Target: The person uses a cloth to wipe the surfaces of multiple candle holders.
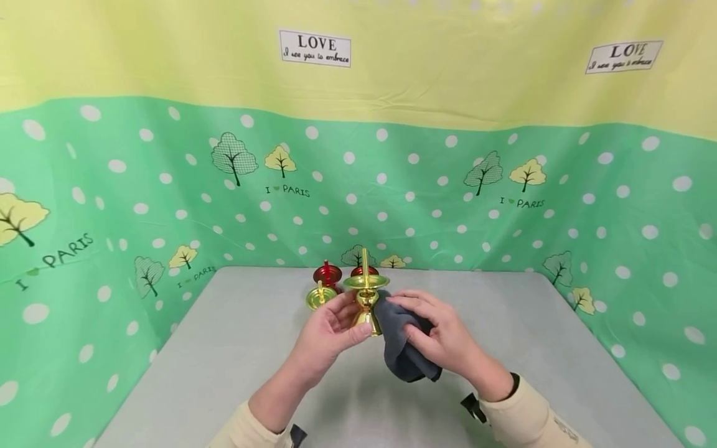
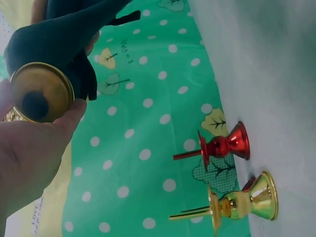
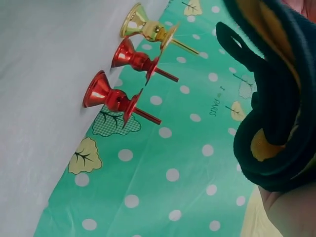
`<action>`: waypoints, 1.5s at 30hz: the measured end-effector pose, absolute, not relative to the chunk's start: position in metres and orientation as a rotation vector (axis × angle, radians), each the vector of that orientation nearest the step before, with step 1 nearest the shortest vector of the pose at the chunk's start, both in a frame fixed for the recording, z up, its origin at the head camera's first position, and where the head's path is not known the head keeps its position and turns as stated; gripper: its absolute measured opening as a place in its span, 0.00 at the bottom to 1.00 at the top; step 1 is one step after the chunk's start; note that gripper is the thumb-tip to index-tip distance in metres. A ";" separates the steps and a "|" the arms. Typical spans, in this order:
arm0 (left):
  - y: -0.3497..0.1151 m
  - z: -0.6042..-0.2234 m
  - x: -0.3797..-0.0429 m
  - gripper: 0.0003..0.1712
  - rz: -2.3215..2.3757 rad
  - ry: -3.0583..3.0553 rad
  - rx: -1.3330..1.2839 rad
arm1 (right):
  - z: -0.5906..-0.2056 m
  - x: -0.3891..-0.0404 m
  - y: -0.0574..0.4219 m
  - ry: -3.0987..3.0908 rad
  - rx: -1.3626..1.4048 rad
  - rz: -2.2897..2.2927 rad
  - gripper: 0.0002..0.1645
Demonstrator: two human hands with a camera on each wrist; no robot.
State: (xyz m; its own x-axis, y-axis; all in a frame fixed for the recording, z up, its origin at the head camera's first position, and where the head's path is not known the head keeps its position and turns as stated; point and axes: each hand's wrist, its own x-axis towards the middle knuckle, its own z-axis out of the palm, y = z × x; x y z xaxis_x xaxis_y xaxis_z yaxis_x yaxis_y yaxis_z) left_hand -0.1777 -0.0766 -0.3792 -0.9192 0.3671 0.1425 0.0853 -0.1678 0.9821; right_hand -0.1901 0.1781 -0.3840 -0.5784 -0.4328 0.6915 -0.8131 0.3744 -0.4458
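Note:
My left hand (image 1: 325, 333) holds a shiny gold candlestick (image 1: 366, 284) upright by its flared foot, with the thumb across the front. A wide dish and a thin upright tube top the candlestick. In the left wrist view its round hollow base (image 2: 54, 81) faces the camera. My right hand (image 1: 442, 326) grips a bunched dark grey cloth (image 1: 399, 339) against the right side of the candlestick's stem and foot. Folds of this cloth (image 3: 276, 98) hide most of the right fingers in the right wrist view.
Behind the hands, a second gold candlestick (image 1: 320, 299) and two red candlesticks (image 3: 131, 59) stand on the grey table (image 1: 235, 348). One red candlestick (image 1: 358, 271) is partly hidden behind the held one. A green and yellow printed curtain (image 1: 392, 162) surrounds the table's back and sides.

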 end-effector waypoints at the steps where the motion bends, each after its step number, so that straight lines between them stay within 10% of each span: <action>1: -0.076 -0.378 -0.178 0.41 2.210 1.899 0.504 | -0.384 -0.190 0.178 -2.182 1.086 1.094 0.30; 45: -0.075 -0.389 -0.180 0.23 2.200 2.198 0.284 | -0.397 -0.185 0.179 -2.304 0.888 0.510 0.32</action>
